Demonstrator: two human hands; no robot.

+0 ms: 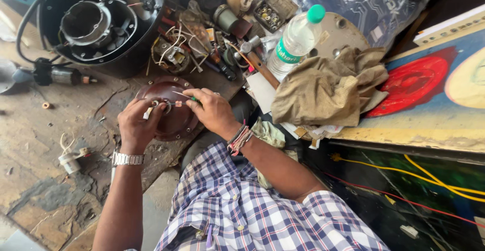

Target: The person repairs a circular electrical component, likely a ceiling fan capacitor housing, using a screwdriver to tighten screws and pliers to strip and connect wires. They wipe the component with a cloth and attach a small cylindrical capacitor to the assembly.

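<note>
My left hand [135, 124] grips the rim of the brown cover [174, 110] at the tabletop [76, 124] edge to steady it. My right hand [212, 110] pinches a screwdriver [184, 96], tip near the cover's centre.

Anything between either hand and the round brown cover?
Nothing visible. The left hand rests on the round brown cover at its left edge; the right hand, holding a green-handled screwdriver, sits over its top right.

Clear plastic bottle [297, 39] with green cap and green-white label, beside tan cloth [328, 86] (blue printed bag [353, 1] behind).
</note>
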